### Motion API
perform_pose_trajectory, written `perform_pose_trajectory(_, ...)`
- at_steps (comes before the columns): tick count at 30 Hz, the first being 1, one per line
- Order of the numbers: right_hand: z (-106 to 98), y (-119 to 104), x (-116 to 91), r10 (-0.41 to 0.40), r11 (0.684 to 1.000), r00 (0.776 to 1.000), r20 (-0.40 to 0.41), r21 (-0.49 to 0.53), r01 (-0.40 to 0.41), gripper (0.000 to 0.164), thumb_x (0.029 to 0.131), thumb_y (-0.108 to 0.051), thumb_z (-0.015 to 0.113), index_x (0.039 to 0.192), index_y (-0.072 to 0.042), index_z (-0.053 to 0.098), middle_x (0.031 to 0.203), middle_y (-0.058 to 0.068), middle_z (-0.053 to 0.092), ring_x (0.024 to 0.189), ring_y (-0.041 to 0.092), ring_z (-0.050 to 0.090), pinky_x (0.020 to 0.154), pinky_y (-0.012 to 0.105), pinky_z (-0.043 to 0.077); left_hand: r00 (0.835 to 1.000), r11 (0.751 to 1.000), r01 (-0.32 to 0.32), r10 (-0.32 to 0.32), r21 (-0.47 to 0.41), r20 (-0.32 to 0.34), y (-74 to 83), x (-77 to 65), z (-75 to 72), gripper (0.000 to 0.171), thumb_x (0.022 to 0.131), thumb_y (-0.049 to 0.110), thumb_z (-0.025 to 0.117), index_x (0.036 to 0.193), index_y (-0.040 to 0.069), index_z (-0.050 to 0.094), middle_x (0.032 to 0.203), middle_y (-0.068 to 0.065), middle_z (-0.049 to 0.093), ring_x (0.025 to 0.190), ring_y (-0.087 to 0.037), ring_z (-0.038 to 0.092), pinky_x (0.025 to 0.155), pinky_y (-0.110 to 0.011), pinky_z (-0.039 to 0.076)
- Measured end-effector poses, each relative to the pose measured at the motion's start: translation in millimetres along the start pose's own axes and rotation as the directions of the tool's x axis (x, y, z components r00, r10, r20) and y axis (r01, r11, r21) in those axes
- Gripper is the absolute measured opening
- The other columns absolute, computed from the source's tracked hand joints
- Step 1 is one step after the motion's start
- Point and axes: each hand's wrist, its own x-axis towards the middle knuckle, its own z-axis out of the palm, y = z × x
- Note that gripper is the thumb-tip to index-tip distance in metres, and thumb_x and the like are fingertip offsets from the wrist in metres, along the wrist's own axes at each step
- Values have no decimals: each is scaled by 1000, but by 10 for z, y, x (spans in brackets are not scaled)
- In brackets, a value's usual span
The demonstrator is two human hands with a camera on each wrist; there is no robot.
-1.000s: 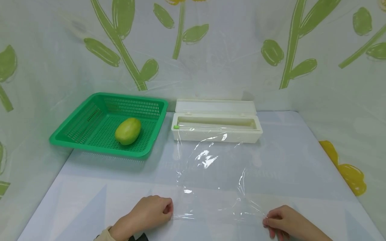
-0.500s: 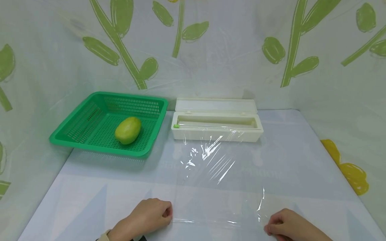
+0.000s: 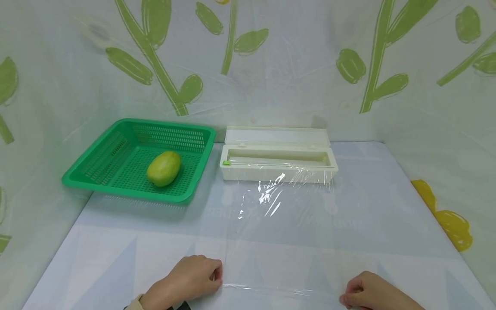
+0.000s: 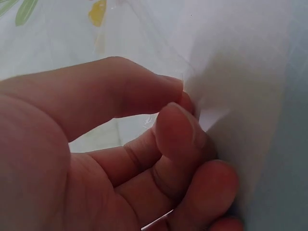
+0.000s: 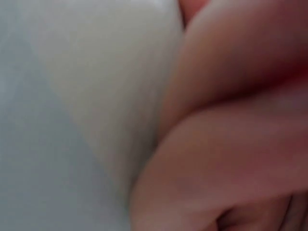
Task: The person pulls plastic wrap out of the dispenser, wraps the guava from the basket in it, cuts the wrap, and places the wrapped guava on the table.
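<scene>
A clear sheet of plastic wrap [image 3: 271, 241] stretches over the table from a white wrap dispenser box [image 3: 279, 175] toward me. At its near left corner my left hand [image 3: 195, 275] pinches the film between thumb and forefinger, as the left wrist view shows with the hand [image 4: 130, 134] close up. My right hand [image 3: 373, 290] pinches the near right corner, low over the tabletop. In the right wrist view its fingers [image 5: 226, 159] are blurred and pressed together. The dispenser's lid [image 3: 277, 137] stands raised at the back, and the wrap roll [image 3: 271, 161] lies inside.
Left of the box, a green plastic basket [image 3: 193, 189] holds a yellow-green mango-like fruit [image 3: 164, 168]. A small green slider [image 3: 226, 162] sits on the box's front left edge. Behind the table [image 3: 387, 206] hangs a white curtain [image 3: 286, 86] printed with leaves.
The wrinkled film has become smoother and flatter, its right edge now drawn out straighter. My right hand has shifted slightly down toward me; the left hand has hardly moved.
</scene>
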Motion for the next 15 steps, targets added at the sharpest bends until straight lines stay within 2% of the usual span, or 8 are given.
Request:
perform_pose_trajectory(6,-16,21,11,-41,999,999,22,28,40,30,80,-37,62,69,-9,65,51,-5,39,45,9,34,44,23,34,1000,1000,-9,9,-8,1,-13,-10,-4,14,76,24,63,66,26,53,54,17,40,49,-1,36,46,-21,30)
perform_pose_trajectory(15,-3,35,9,-35,998,999,16,52,34,31,81,-36,62,68,-8,64,50,-5,38,44,9,33,42,22,32,1000,1000,-1,1,-12,29,-41,-26,-22,18,75,29,67,66,27,52,56,17,40,51,-1,37,47,-22,30)
